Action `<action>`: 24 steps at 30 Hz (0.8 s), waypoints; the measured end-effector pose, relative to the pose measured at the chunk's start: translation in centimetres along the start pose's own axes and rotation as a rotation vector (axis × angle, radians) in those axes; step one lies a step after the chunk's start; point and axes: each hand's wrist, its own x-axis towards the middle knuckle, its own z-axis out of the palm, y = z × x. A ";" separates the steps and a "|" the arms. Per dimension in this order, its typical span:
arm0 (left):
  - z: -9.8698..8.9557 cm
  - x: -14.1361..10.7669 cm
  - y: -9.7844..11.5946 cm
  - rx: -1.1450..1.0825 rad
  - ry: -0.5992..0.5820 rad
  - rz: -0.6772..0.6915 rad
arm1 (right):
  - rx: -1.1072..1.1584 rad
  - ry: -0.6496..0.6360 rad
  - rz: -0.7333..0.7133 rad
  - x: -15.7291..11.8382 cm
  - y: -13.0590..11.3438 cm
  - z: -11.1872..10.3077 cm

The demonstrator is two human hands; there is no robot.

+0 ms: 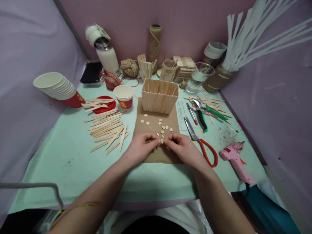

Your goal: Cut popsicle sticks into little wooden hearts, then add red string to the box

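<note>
Over a brown cardboard sheet (156, 156), my left hand (145, 145) and my right hand (179, 147) meet with their fingertips pinched. Between them is a small pale wooden piece (162, 141), gripped from both sides. Several more small pieces, some of them heart-like, lie scattered on the cardboard, among them one piece (160, 123) just beyond my fingers. Behind these stands a box made of popsicle sticks (159, 103) with a scalloped rim. Red-handled scissors (202, 143) rest to the right of my right hand.
Loose popsicle sticks (106, 126) lie at left beside a paper cup (124, 97) and stacked cups (60, 87). Green-handled pruners (203, 112) and a pink glue gun (236, 161) lie at right. A water cup (197, 79), twine ball (129, 68) and bottle (107, 57) line the back.
</note>
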 end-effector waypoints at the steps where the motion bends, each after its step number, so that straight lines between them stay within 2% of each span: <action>1: 0.0 0.0 0.0 0.001 0.000 -0.003 | -0.002 0.001 -0.003 0.0 0.1 0.0; 11: 0.0 0.0 0.1 -0.003 0.006 -0.016 | 0.029 0.008 0.038 -0.1 -0.3 -0.1; 24: 0.0 0.0 0.1 -0.005 -0.015 -0.027 | 0.011 0.011 -0.003 0.1 0.2 0.0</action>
